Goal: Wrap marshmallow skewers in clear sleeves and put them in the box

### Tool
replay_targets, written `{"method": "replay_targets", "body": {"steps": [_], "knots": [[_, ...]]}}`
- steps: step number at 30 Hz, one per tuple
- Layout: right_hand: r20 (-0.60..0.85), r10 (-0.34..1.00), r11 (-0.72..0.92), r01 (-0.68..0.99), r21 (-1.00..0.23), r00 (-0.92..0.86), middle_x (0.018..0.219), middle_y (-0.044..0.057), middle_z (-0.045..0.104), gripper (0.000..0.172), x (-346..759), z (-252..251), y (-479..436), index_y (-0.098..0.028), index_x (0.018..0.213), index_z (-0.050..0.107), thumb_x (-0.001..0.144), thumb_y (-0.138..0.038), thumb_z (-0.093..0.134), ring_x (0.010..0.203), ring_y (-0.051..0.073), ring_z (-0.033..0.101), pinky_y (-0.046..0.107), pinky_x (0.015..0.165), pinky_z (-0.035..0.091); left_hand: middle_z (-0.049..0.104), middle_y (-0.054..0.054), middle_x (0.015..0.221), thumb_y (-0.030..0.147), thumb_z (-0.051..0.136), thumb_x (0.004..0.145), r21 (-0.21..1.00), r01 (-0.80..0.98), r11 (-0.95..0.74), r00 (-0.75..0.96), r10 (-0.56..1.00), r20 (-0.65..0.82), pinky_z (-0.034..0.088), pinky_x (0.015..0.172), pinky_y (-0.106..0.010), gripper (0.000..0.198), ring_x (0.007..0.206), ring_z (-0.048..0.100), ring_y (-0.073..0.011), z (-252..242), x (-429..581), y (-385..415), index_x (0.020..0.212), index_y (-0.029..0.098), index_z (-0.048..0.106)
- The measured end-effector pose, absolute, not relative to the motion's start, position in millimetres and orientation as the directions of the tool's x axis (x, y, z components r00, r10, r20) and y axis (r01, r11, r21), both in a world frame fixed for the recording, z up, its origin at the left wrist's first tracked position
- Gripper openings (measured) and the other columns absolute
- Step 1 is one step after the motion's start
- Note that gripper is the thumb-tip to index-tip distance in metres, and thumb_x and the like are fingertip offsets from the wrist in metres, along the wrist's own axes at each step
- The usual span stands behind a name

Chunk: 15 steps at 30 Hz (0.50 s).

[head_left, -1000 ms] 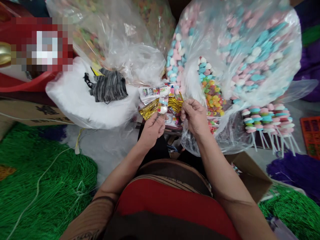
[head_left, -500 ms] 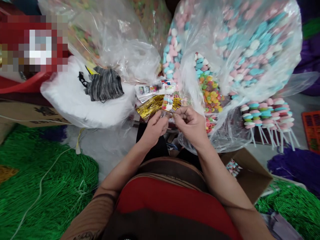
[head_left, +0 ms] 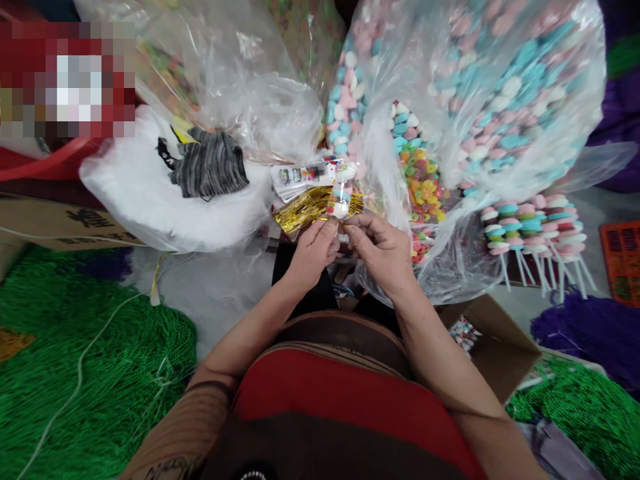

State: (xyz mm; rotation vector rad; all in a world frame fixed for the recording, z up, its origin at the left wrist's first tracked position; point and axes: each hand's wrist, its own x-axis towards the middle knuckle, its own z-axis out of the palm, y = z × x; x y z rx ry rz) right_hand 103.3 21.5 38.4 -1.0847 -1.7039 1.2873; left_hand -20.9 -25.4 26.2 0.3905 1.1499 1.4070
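Note:
A small clear bag of stacked marshmallow candy stands upright between my hands, its lower end at my fingertips. My left hand is closed, thumb and fingers pinching the gathered neck of the bag; a thin gold strip shows beside the thumb. My right hand is closed in a pinch against the same neck, on what looks like a gold twist tie, mostly hidden by the fingers. Just behind lies a bundle of gold twist ties. Printed clear bags are stacked beyond it.
Candy skewers on white sticks lie at the right. Big plastic bags of marshmallows and gummy rings stand behind. A striped grey glove rests on a white bag. An open carton sits low right.
The fingers of both hands have shifted at the bag's neck, and the gold strip now shows by my left thumb. The bag stays upright in nearly the same place.

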Motion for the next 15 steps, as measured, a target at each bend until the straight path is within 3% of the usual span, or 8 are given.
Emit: {"method": "replay_targets", "body": {"steps": [7, 10, 13, 15], "knots": [[-0.121, 0.937, -0.160, -0.096, -0.982, -0.326, 0.062, -0.003, 0.065, 0.017, 101, 41, 18, -0.021, 0.067, 0.067, 0.076, -0.031, 0.077, 0.059, 0.011, 0.055, 0.028, 0.063, 0.050, 0.032, 0.011, 0.049, 0.050, 0.067, 0.089, 0.702, -0.654, 0.282, -0.020, 0.921, -0.389, 0.018, 0.038, -0.016, 0.041, 0.035, 0.022, -0.0010, 36, -21, -27, 0.070, 0.017, 0.053], [-0.142, 0.922, -0.203, -0.139, -0.969, -0.361, 0.060, -0.004, 0.063, 0.023, 100, 43, 16, -0.022, 0.064, 0.063, 0.078, -0.033, 0.078, 0.058, 0.012, 0.057, 0.030, 0.066, 0.053, 0.029, 0.011, 0.044, 0.047, 0.064, 0.091, 0.648, -0.676, 0.351, 0.101, 0.915, -0.390, 0.018, 0.037, -0.017, 0.040, 0.032, 0.021, -0.0014, 38, -22, -29, 0.067, 0.016, 0.054], [-0.138, 0.890, -0.223, -0.153, -0.963, -0.434, 0.066, -0.004, 0.065, 0.025, 104, 43, 17, -0.023, 0.069, 0.065, 0.079, -0.039, 0.081, 0.062, 0.012, 0.061, 0.030, 0.072, 0.055, 0.027, 0.011, 0.041, 0.045, 0.064, 0.090, 0.595, -0.677, 0.433, 0.255, 0.897, -0.362, 0.019, 0.037, -0.018, 0.039, 0.030, 0.020, -0.0025, 38, -26, -32, 0.065, 0.016, 0.057], [-0.144, 0.861, -0.245, -0.148, -0.958, -0.489, 0.079, -0.002, 0.071, 0.025, 108, 42, 18, -0.025, 0.083, 0.071, 0.075, -0.045, 0.084, 0.073, 0.015, 0.066, 0.031, 0.077, 0.057, 0.026, 0.011, 0.039, 0.044, 0.065, 0.087, 0.563, -0.667, 0.487, 0.350, 0.873, -0.340, 0.019, 0.036, -0.018, 0.038, 0.030, 0.020, -0.0033, 39, -28, -34, 0.063, 0.015, 0.059]]}}
